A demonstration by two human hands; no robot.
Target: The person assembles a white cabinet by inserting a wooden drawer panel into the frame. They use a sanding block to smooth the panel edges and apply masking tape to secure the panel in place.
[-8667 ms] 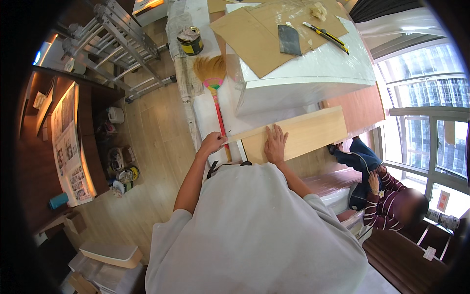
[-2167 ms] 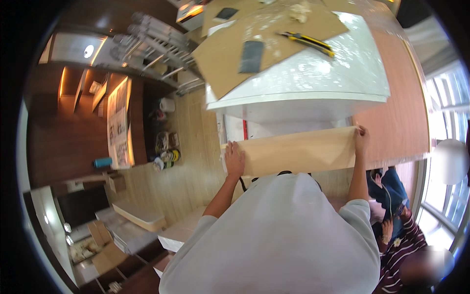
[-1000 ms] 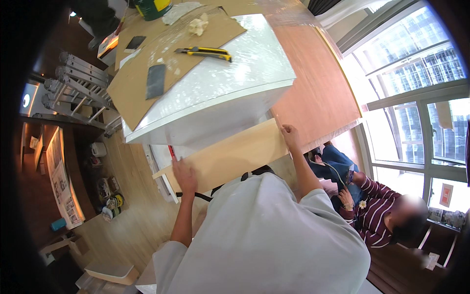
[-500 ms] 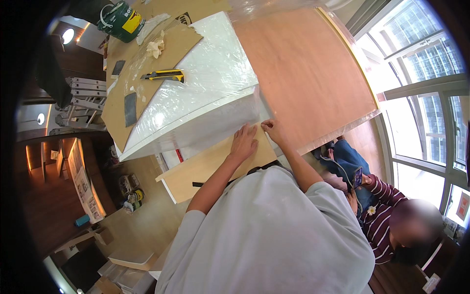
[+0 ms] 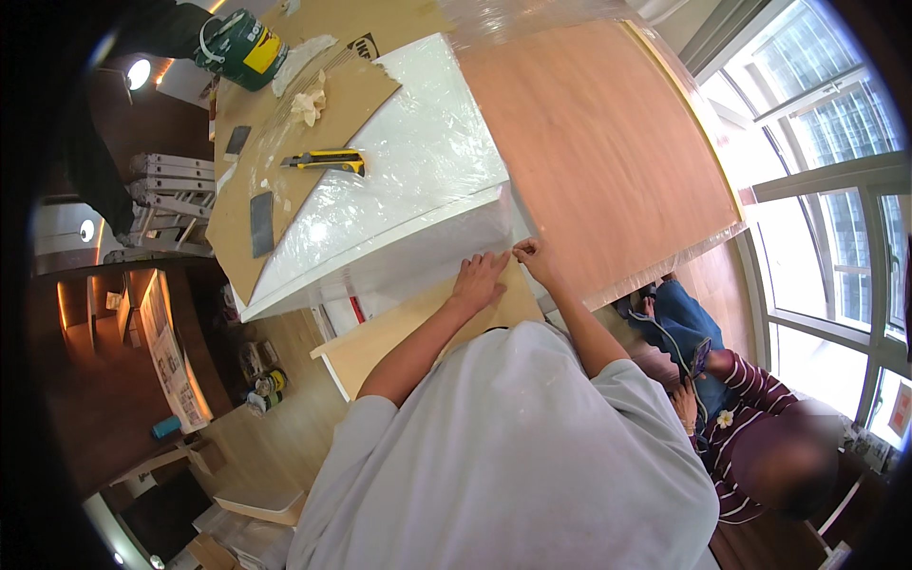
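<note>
My left hand [image 5: 482, 278] lies on a pale wood panel [image 5: 427, 328], its fingers stretched toward the panel's far right corner. Close beside its fingertips, my right hand [image 5: 535, 255] is closed in a pinch; whatever it may hold is too small to make out. The panel stands right against my body, in front of a white cabinet [image 5: 408, 233] whose top is wrapped in clear plastic film. Between panel and cabinet, on the left, a small red object [image 5: 357, 309] shows in a narrow gap.
On the cabinet top lie a cardboard sheet [image 5: 323, 104], a yellow utility knife [image 5: 328, 161], a dark flat piece [image 5: 261, 225], crumpled paper [image 5: 309, 106] and a green bucket [image 5: 239, 49]. A pinkish wood panel [image 5: 589, 142] adjoins. A seated person [image 5: 760, 427] holds a phone at right.
My left hand has slid slightly right, toward the right hand. The right hand still pinches near the corner. The view has shifted a little, and a dark-sleeved arm shows more at the upper left.
</note>
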